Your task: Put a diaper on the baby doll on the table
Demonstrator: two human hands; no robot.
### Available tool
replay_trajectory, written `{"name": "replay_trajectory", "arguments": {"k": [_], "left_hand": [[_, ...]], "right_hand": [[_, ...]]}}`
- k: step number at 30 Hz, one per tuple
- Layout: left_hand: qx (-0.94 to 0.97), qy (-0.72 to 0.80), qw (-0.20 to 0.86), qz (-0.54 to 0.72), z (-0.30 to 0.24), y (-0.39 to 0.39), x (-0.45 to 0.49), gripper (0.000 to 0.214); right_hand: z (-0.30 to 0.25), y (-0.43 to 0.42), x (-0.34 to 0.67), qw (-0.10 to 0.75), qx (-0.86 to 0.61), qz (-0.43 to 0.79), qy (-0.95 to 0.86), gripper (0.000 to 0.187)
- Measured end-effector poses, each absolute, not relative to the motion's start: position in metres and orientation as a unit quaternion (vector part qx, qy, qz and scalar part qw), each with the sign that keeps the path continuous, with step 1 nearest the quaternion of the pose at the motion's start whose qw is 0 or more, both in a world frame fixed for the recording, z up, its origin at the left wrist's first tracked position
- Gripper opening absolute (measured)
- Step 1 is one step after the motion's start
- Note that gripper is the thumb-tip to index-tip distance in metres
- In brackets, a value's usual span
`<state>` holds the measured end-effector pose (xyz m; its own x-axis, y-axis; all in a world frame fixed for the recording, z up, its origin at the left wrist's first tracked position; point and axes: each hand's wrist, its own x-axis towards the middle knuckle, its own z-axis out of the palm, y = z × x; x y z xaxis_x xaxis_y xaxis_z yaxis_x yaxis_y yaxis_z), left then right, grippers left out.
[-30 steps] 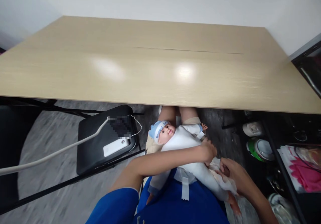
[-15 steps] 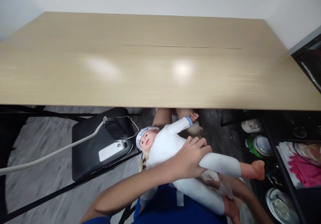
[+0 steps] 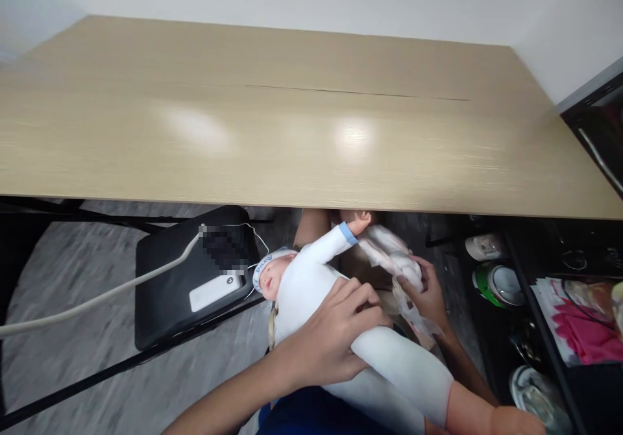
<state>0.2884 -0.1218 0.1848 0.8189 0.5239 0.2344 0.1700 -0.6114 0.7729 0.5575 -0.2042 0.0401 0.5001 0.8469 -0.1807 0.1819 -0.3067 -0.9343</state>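
Left hand closed around the torso of the baby doll, which lies across the lap beneath it. Right hand, just beyond, grips a crumpled white cloth beside the doll's raised arm. I judge the handling midway: doll clothed, cloth bunched and off its body.

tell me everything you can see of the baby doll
The baby doll in a white suit lies face up across the person's lap, head to the left. It wears a white-and-blue cap. One arm with a blue cuff points up; a bare plastic-looking leg shows lower right. The left hand grips its middle; the right hand holds a crumpled white cloth beside it.
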Motion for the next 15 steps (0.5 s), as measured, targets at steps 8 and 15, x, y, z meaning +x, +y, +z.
{"name": "replay_trajectory", "arguments": {"k": [8, 15], "left_hand": [[0.880, 0.204, 0.369, 0.219, 0.178, -0.133, 0.292, 0.020], [0.931, 0.156, 0.306, 0.128, 0.157, -0.142, 0.308, 0.021]], "right_hand": [[0.008, -0.142, 0.544, 0.347, -0.736, 0.330, -0.478, 0.076], [-0.018, -0.163, 0.540, 0.265, -0.749, 0.265, -0.547, 0.071]]}}
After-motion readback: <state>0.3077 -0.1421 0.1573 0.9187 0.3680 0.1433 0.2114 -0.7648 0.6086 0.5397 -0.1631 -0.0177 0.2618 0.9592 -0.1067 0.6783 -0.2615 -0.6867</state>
